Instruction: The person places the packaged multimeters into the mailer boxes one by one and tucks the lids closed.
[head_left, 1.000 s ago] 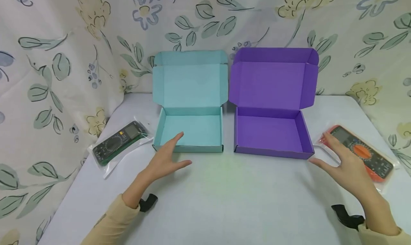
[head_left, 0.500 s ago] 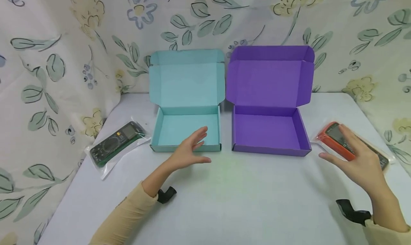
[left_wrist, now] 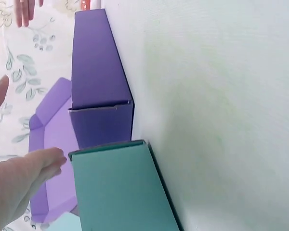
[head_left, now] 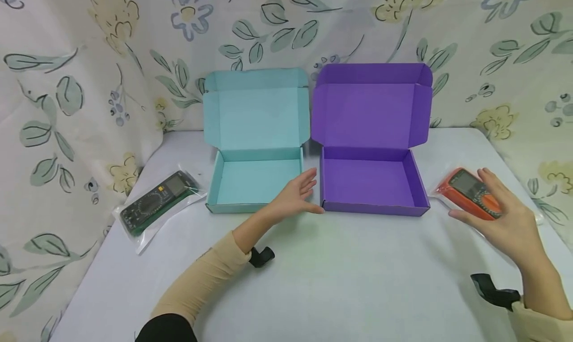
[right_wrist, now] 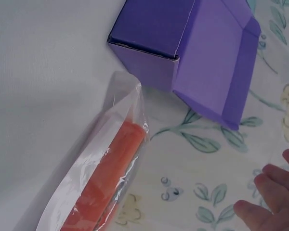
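In the head view, my left hand hovers with loosely straight fingers over the front right corner of an open teal box, close to an open purple box. My right hand, fingers spread, hangs over an orange multimeter in a clear plastic bag, hiding its near end. The right wrist view shows that bagged multimeter below the hand's fingertips, with space between them. Neither hand holds anything. A dark green-sided multimeter, also bagged, lies left of the teal box.
Both boxes have their lids raised against a floral cloth hanging behind. They stand side by side on a white table with a narrow gap between. Black curved mounts stick out from the wrists.
My left hand has moved right across the front of the teal box toward the purple one. My right hand has shifted slightly right over the orange multimeter. The head view has turned a little.
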Demonstrator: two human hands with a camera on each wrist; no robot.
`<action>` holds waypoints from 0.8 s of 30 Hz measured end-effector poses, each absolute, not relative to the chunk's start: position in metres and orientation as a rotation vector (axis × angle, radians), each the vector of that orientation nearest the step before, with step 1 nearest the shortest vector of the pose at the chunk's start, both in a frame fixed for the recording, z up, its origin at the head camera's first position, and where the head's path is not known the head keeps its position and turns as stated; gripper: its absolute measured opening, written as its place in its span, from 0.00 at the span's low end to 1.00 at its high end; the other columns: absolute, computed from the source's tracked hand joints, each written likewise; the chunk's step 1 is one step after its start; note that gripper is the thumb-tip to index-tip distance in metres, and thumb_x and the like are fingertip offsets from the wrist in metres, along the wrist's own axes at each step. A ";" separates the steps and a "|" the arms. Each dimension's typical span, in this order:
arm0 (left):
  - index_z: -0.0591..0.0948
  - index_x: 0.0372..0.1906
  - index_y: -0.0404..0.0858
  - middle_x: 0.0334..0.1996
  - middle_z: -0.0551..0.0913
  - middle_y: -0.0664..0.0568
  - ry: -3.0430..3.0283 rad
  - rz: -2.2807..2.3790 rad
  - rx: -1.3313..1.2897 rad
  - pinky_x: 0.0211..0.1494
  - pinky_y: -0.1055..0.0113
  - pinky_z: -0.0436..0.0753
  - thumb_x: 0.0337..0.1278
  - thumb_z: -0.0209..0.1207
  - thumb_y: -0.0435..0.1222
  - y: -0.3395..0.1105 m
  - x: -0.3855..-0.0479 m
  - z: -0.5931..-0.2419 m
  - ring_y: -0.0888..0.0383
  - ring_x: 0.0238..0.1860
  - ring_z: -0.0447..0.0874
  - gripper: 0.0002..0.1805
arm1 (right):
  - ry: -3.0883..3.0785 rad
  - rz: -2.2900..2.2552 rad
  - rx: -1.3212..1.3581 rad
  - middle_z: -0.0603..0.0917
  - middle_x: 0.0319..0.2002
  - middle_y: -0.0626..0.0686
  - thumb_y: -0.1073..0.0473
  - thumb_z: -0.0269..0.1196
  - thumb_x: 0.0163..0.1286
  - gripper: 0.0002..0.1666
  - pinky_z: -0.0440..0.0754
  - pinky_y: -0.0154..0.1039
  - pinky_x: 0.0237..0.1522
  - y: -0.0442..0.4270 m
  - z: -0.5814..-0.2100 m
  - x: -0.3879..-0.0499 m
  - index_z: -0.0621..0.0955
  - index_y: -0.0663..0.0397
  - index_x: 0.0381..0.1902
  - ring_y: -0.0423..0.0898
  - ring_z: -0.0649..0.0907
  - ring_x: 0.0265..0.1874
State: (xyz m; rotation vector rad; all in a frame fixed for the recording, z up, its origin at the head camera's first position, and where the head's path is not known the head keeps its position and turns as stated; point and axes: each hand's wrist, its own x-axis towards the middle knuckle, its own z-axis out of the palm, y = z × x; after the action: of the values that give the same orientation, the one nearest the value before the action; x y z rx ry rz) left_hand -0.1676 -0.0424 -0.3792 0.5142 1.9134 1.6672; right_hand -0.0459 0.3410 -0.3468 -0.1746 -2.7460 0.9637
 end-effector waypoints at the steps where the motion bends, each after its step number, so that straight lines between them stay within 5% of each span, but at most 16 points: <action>1: 0.46 0.77 0.35 0.77 0.46 0.43 1.914 1.672 0.502 0.72 0.65 0.60 0.46 0.67 0.19 -0.039 -0.168 -0.380 0.51 0.75 0.49 0.56 | -2.748 0.969 -0.176 0.49 0.76 0.57 0.54 0.73 0.58 0.60 0.49 0.76 0.62 0.341 -0.347 -0.046 0.49 0.40 0.78 0.69 0.51 0.72; 11: 0.45 0.77 0.33 0.76 0.46 0.41 2.052 1.571 0.360 0.73 0.61 0.58 0.51 0.65 0.22 -0.014 -0.168 -0.388 0.46 0.75 0.49 0.53 | -2.792 0.992 -0.218 0.50 0.75 0.61 0.52 0.71 0.61 0.59 0.53 0.76 0.60 0.348 -0.348 -0.049 0.47 0.39 0.78 0.74 0.55 0.68; 14: 0.48 0.76 0.32 0.75 0.51 0.38 2.102 1.584 0.337 0.73 0.59 0.60 0.51 0.63 0.21 -0.005 -0.168 -0.390 0.44 0.73 0.53 0.50 | -2.766 1.053 -0.188 0.52 0.76 0.52 0.55 0.70 0.62 0.56 0.63 0.46 0.70 0.354 -0.349 -0.049 0.49 0.37 0.78 0.64 0.59 0.70; 18: 0.51 0.75 0.29 0.73 0.57 0.36 2.102 1.654 0.324 0.72 0.58 0.62 0.51 0.61 0.17 0.003 -0.169 -0.394 0.43 0.72 0.57 0.47 | -2.721 1.199 -0.174 0.51 0.75 0.38 0.59 0.69 0.63 0.54 0.58 0.10 0.54 0.363 -0.351 -0.048 0.50 0.33 0.77 0.37 0.56 0.72; 20: 0.50 0.74 0.27 0.72 0.57 0.35 2.069 1.694 0.311 0.72 0.58 0.62 0.51 0.58 0.14 0.005 -0.169 -0.396 0.42 0.72 0.57 0.46 | -2.721 1.221 -0.197 0.50 0.75 0.37 0.59 0.69 0.64 0.54 0.58 0.10 0.54 0.365 -0.351 -0.048 0.49 0.32 0.77 0.31 0.53 0.71; 24: 0.48 0.75 0.27 0.73 0.54 0.34 2.050 1.724 0.271 0.72 0.57 0.60 0.51 0.55 0.13 0.008 -0.170 -0.398 0.42 0.72 0.55 0.46 | -2.728 1.206 -0.247 0.46 0.76 0.44 0.58 0.68 0.65 0.55 0.54 0.11 0.57 0.372 -0.349 -0.046 0.46 0.33 0.78 0.36 0.50 0.73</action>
State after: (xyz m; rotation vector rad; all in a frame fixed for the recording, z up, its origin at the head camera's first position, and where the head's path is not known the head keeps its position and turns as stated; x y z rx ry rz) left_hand -0.1700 0.0085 -0.3984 0.2711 2.0495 1.7241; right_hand -0.0463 0.3720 -0.3487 -0.2474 -2.7281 1.2057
